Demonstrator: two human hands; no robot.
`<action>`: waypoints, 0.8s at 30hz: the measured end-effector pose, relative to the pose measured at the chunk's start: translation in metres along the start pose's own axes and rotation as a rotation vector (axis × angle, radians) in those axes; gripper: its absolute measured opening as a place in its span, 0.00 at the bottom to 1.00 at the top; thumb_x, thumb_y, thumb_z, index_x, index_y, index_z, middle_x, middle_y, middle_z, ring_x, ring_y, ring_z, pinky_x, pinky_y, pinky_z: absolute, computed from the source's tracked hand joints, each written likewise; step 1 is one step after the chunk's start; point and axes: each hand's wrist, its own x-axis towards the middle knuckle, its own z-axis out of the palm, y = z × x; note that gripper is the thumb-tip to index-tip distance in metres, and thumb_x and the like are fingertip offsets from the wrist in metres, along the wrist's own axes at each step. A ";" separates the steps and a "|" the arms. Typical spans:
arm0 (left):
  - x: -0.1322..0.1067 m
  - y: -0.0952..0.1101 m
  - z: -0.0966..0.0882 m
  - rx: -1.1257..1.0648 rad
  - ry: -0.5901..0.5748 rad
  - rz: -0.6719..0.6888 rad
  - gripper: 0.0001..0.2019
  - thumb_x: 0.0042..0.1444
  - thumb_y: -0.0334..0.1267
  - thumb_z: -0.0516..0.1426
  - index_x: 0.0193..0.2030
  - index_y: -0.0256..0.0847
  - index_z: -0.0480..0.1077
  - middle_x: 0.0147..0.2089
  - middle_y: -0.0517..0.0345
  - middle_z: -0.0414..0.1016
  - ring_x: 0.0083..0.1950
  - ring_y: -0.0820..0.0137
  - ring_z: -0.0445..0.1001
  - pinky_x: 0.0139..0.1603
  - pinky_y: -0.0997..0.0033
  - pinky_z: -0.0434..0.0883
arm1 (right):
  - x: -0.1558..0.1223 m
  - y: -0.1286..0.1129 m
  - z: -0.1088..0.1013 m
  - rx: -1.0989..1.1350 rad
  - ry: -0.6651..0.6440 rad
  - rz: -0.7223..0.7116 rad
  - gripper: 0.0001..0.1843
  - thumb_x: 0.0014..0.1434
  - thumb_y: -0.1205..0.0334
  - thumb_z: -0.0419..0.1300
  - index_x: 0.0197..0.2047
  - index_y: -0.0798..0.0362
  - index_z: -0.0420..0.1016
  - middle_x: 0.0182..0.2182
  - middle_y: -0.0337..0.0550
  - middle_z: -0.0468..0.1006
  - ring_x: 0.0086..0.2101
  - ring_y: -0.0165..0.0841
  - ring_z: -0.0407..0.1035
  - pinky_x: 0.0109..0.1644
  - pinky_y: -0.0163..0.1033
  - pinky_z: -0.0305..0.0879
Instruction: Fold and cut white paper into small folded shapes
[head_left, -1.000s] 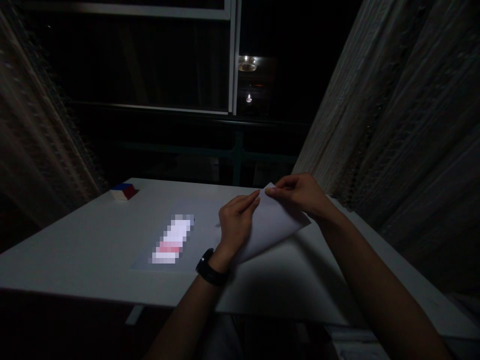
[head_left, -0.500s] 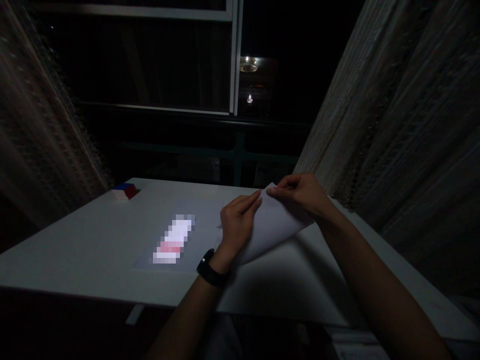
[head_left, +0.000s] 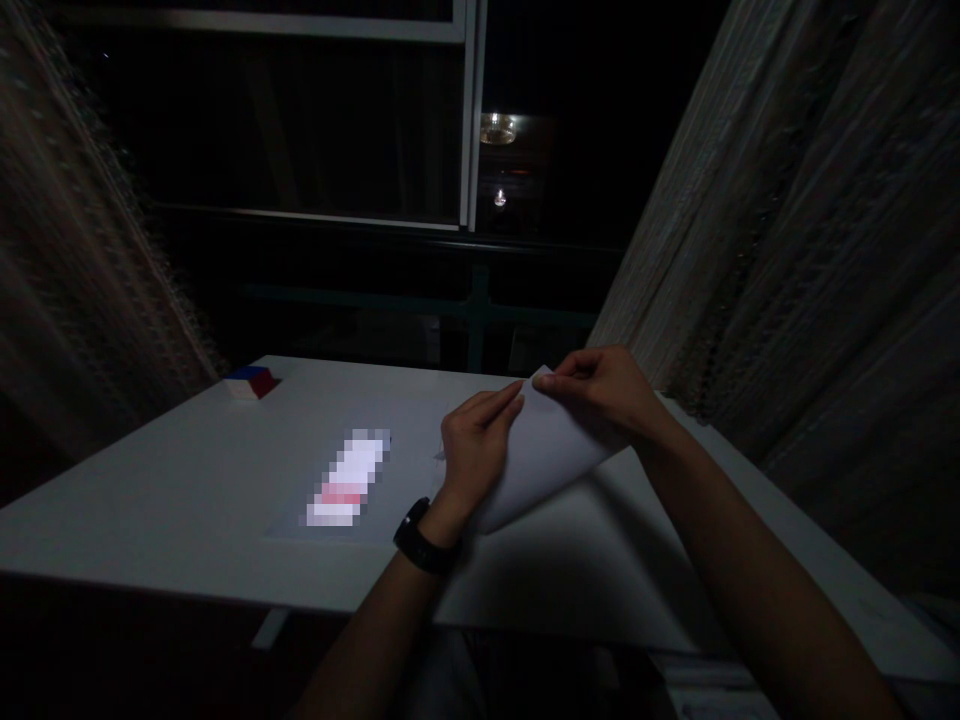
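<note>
Between my two hands a white sheet of paper [head_left: 551, 445] is held tilted above the table, its near edge raised and casting a shadow. My left hand [head_left: 480, 435], with a dark watch [head_left: 424, 535] at the wrist, pinches the paper's left side near the upper corner. My right hand [head_left: 600, 385] is closed on the top corner, thumb and fingers pressed on the sheet. The fingertips of both hands lie close together. Part of the paper's left edge hides behind my left hand.
A white table [head_left: 172, 480] spreads under my hands. To the left lies a bright, blurred-out rectangle [head_left: 349, 480]. A blue, red and white cube [head_left: 251, 382] stands at the far left corner. Curtains [head_left: 720, 200] hang on both sides of a dark window [head_left: 300, 120].
</note>
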 end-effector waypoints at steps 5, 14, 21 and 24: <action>0.000 -0.002 0.000 -0.015 0.002 0.010 0.11 0.54 0.36 0.57 0.45 0.46 0.75 0.40 0.57 0.78 0.40 0.70 0.75 0.42 0.71 0.71 | 0.001 0.002 0.000 -0.010 0.006 -0.016 0.21 0.37 0.46 0.67 0.21 0.58 0.75 0.17 0.40 0.72 0.20 0.29 0.63 0.22 0.33 0.55; 0.001 0.001 0.000 -0.023 0.003 0.010 0.10 0.53 0.36 0.58 0.42 0.45 0.76 0.39 0.57 0.78 0.40 0.70 0.75 0.42 0.70 0.71 | 0.001 0.003 0.001 -0.006 -0.009 -0.016 0.22 0.39 0.45 0.66 0.21 0.58 0.75 0.17 0.40 0.72 0.19 0.27 0.62 0.21 0.32 0.53; 0.000 0.002 0.001 0.002 0.027 -0.012 0.10 0.53 0.37 0.58 0.43 0.45 0.75 0.40 0.57 0.78 0.40 0.70 0.75 0.42 0.70 0.71 | 0.000 0.001 0.002 -0.027 -0.016 -0.014 0.22 0.41 0.44 0.64 0.22 0.59 0.75 0.17 0.40 0.71 0.20 0.27 0.62 0.22 0.32 0.54; 0.000 0.003 0.002 0.009 0.024 0.004 0.11 0.55 0.37 0.57 0.45 0.45 0.75 0.40 0.56 0.78 0.40 0.70 0.75 0.42 0.70 0.71 | -0.001 0.001 0.002 -0.028 -0.010 -0.020 0.22 0.41 0.44 0.64 0.22 0.59 0.75 0.17 0.40 0.71 0.20 0.28 0.62 0.22 0.33 0.53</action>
